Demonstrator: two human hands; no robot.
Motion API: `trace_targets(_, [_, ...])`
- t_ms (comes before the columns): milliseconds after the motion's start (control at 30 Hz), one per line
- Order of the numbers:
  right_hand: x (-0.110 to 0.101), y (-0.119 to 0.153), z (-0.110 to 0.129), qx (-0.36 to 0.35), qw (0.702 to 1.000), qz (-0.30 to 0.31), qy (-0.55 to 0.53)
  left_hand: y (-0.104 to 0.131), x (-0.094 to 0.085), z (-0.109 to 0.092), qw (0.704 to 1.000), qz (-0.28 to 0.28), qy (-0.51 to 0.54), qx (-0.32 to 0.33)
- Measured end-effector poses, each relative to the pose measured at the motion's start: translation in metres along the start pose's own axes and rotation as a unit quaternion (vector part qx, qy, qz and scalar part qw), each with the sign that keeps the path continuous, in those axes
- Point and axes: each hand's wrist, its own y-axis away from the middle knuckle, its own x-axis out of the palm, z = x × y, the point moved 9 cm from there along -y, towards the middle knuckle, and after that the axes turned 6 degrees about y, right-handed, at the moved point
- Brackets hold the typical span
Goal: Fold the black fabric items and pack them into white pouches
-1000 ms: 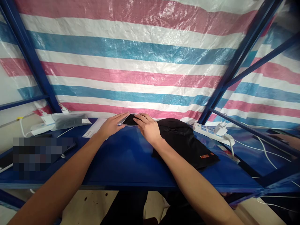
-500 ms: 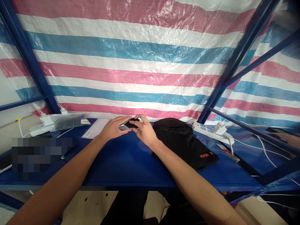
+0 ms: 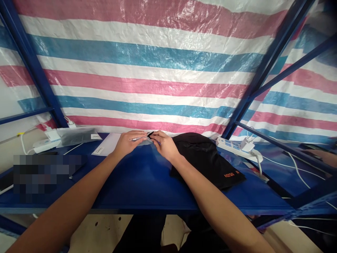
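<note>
Over the back of the blue table, my two hands meet at a small flat black item (image 3: 150,135) in a pale, shiny sleeve or wrapper (image 3: 144,142); its exact kind does not show. My left hand (image 3: 128,142) is closed on the pale sleeve, thumb below and fingers on top. At the other end, my right hand (image 3: 165,144) pinches the black part and the sleeve's edge with bent fingers. Fingers cover much of both. Just right of my right hand lies a folded black cloth garment (image 3: 200,158) with orange lettering. A white sheet or flat packet (image 3: 107,144) lies to the left.
A power strip (image 3: 233,147) with plugs and cables sits at the right. At the left are another power strip (image 3: 46,144), a grey plastic bag (image 3: 77,136) and a blurred-out dark area. Blue metal posts (image 3: 243,86) frame a striped tarp (image 3: 147,80). Another person's hand (image 3: 322,154) shows far right.
The pale sleeve has tipped and now shows more edge-on. Less of the black item is visible. My right-hand fingers have drawn lower and closer together around its end.
</note>
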Motion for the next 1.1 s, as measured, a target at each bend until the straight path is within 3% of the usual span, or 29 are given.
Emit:
trace_targets(200, [-0.006,-0.001,0.014,0.000,0.995,-0.012,0.102,-0.001,-0.008,-0.002,0.999,-0.024,-0.009,-0.023])
trace_targets(400, [0.018,0.005,-0.010,0.028,0.990,0.070,0.123,0.003,0.002,-0.007,0.996,-0.029,0.062,-0.065])
trace_targets(533, [0.014,0.009,-0.033,0.054,0.988,0.051,0.134,0.003,0.018,0.010,0.990,0.015,0.089,-0.110])
trace_targets(700, [0.005,0.014,-0.056,0.106,0.980,0.015,0.168,0.008,0.023,0.038,0.988,0.059,0.010,-0.143])
trace_targets(833, [0.002,0.010,-0.044,0.078,0.987,0.006,0.142,0.010,0.025,0.042,0.988,0.067,0.007,-0.136])
trace_targets(967, [-0.001,0.005,-0.020,0.017,0.995,-0.009,0.100,0.010,0.029,0.028,0.993,0.079,-0.017,-0.084])
trace_targets(1100, [0.006,0.003,-0.001,-0.057,0.997,0.017,0.047,0.013,0.040,0.014,0.990,0.120,-0.072,-0.022])
